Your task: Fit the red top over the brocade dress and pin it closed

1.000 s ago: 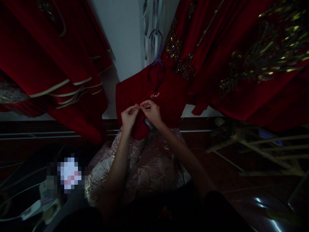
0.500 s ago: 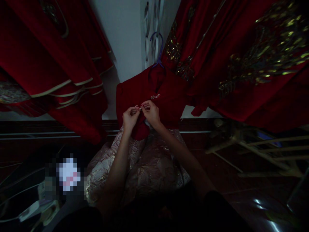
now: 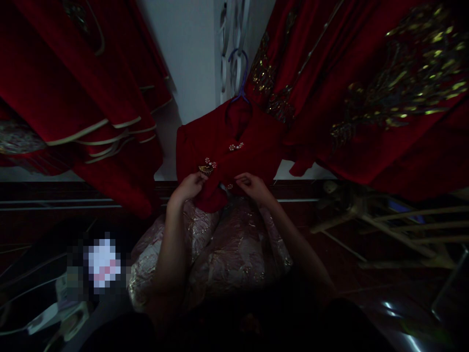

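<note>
A red jacket (image 3: 256,132) hangs in front of me on a purple hanger (image 3: 242,78). Pearly flower-shaped fastenings run down its front: the upper clasp (image 3: 236,146) spans the opening, while the middle clasp (image 3: 210,163) sits above a gold fan-shaped ornament (image 3: 206,169) on the left flap. My left hand (image 3: 191,187) pinches the edge of that flap just below the fan. My right hand (image 3: 254,187) is beside a lower flower fastening (image 3: 229,187), fingers slightly apart, holding nothing I can see. The flap's lower part hangs loose between the hands.
Red garments with pale trim (image 3: 110,124) hang on the left, and red garments with gold sequins (image 3: 410,78) on the right. Pale shiny fabric (image 3: 234,249) lies below the jacket. A wooden rack-like frame (image 3: 395,230) stands at right; a blurred-out bright patch (image 3: 104,264) is at lower left.
My hands were together at the middle clasp. They have separated and moved down, the left to the flap below the fan ornament, the right towards the lower fastening. The clasp and fan now show.
</note>
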Demonstrator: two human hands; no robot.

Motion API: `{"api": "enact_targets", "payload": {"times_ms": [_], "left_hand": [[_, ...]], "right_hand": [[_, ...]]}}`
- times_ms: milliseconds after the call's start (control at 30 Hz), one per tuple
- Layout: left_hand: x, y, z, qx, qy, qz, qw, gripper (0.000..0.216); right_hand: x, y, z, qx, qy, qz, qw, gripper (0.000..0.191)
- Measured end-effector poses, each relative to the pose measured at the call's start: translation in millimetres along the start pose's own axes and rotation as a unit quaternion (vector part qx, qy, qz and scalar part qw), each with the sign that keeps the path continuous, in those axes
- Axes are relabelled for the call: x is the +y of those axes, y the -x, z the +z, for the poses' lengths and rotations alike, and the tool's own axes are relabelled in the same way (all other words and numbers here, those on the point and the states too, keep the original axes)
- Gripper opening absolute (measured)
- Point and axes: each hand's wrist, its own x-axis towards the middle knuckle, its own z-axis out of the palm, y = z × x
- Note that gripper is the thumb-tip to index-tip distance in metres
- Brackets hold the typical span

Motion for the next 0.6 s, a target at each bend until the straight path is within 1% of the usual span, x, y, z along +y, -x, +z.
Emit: {"api": "enact_targets", "payload": {"times_ms": [100,167,267,333,400,433,533,600], "left_hand": [[7.1,8.6,-5.7,-0.07,-0.006,-0.007,0.998,0.026],[14.1,15.4,-7.8,-0.13,0.008,-0.013,0.991,0.026],[28.2,24.5,-6.3,-0.228,0.023,-0.067,0.971,0.034],[37.2,27.0,-0.3,-0.256,-0.015,-0.105,0.961,0.046],[43.5,25.7,10.2,-0.253,-0.081,-0.117,0.957,0.054],[45.4,23.9,16.9,-0.243,-0.12,-0.113,0.956,0.054],[46.8,16.2,39.3,-0.193,-0.247,-0.059,0.948,0.047],[45.7,11.7,52.0,-0.148,-0.326,-0.019,0.934,0.044]], "right_hand": [[3.9,-2.1,7.5,0.0,0.022,0.008,1.0,0.021],[7.2,-2.5,15.3,-0.016,0.051,0.01,0.999,0.023],[12.6,-1.5,25.2,-0.042,0.073,0.0,0.996,0.024],[15.0,-1.0,28.2,-0.036,0.075,-0.006,0.997,0.023],[16.1,-1.2,28.0,-0.025,0.074,-0.007,0.997,0.021],[16.3,-1.4,26.9,-0.024,0.072,-0.006,0.997,0.019],[16.0,-2.0,20.6,-0.021,0.058,0.005,0.998,0.014],[14.9,-2.6,14.3,-0.009,0.046,0.014,0.999,0.015]]}}
